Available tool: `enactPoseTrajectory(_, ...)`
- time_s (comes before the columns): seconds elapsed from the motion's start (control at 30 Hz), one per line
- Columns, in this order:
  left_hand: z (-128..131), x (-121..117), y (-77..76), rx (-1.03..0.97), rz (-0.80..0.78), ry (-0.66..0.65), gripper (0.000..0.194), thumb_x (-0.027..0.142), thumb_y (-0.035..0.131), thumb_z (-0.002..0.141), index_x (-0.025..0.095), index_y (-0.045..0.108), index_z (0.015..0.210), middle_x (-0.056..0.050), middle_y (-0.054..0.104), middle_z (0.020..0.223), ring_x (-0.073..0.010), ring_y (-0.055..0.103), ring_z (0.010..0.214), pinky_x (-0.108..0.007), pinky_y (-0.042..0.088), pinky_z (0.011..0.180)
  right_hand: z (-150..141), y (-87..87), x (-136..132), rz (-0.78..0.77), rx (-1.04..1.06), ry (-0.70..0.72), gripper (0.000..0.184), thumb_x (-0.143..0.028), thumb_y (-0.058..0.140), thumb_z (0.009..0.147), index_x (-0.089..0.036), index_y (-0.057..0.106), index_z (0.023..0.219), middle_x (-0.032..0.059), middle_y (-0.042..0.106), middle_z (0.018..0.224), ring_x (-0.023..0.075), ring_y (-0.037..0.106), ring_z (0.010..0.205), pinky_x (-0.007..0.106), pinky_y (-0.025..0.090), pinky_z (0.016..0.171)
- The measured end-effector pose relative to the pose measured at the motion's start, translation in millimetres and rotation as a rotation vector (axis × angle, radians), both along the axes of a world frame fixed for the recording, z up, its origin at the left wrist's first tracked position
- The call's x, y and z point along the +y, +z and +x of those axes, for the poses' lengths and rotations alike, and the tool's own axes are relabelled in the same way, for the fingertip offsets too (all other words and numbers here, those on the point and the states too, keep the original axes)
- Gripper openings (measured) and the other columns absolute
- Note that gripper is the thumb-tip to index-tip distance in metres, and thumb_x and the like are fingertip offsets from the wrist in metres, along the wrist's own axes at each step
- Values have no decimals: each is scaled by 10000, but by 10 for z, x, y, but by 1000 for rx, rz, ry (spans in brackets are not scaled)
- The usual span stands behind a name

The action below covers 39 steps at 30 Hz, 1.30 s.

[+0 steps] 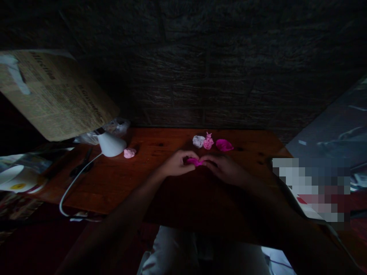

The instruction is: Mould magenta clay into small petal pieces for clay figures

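Both my hands meet over the middle of the wooden table [120, 179]. My left hand [176, 164] and my right hand [222, 168] pinch a small magenta lump of clay [195, 162] between their fingertips. Just beyond them lie a white clay lump [198, 141], a light pink clay figure [208, 142] and a flat magenta clay piece [224, 145]. A pale pink lump [130, 153] rests farther left.
A white lamp base [111, 144] with its white cord [71, 183] stands at the left, beside crumpled plastic [116, 126] and dark scissors [82, 166]. A newspaper sheet [54, 95] leans at the upper left. A dark brick wall [215, 65] rises behind the table.
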State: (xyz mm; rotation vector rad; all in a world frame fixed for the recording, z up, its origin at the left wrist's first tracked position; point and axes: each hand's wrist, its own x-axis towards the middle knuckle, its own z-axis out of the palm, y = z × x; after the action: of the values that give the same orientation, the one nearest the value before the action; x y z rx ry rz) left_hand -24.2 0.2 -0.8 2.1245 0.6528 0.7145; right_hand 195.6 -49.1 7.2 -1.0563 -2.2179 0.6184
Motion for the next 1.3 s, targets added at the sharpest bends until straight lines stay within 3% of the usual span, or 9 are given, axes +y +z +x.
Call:
enactPoseTrajectory(0.23,-50,22,136,-106,-121,-67,173,184,646,742,140,718,893,-53,733,850,-137,646,770,-251,485,709,23,111,-55,-247,122,26,267,-319,499,973,-189,707,1079,-10,631,669,126,567,570,254,456,589)
enactPoseTrajectory(0.43,-54,10,156,-204,-337,-21,175,210,645,706,146,717,852,-13,681,701,-91,533,588,-214,395,563,50,149,-51,-378,332,56,320,-437,594,924,-185,716,1079,-23,590,664,110,524,576,252,433,574)
enactPoseTrajectory(0.6,-71,42,99,-422,-533,51,167,243,656,697,127,689,812,-44,702,707,-84,496,539,-218,365,519,106,118,-15,-469,561,-109,362,-490,708,832,-190,748,1029,12,656,786,91,504,577,251,412,543)
enactPoseTrajectory(0.7,-75,55,87,-331,-397,85,183,242,656,747,130,724,876,-60,736,802,-109,580,637,-227,422,583,80,86,-14,-506,598,-160,371,-460,757,788,-209,760,1062,5,660,793,94,515,595,253,426,556)
enactPoseTrajectory(0.83,-73,59,36,-62,-60,16,181,219,639,801,150,733,939,-65,747,908,-153,655,825,-280,500,766,3,66,-32,-548,539,-126,360,-408,788,756,-215,765,1059,10,699,835,111,567,648,264,459,601)
enactPoseTrajectory(0.97,-78,70,-36,76,171,-40,187,167,635,791,152,730,951,-69,726,881,-154,644,791,-280,503,737,-24,52,-28,-546,482,-89,310,-377,795,743,-206,767,1000,28,740,929,146,642,770,296,500,713)
enactPoseTrajectory(1.1,-86,70,-29,87,191,-47,216,160,637,789,161,721,988,-69,737,920,-163,667,829,-288,517,758,-12,27,-8,-511,423,-77,266,-377,787,755,-196,765,949,33,749,950,173,665,874,325,501,820)
enactPoseTrajectory(1.3,-90,49,-6,78,135,-39,304,176,641,807,152,683,1107,-93,749,1039,-174,692,904,-305,538,809,17,13,5,-413,283,-73,259,-426,686,845,-190,746,936,26,733,851,151,631,717,293,495,682)
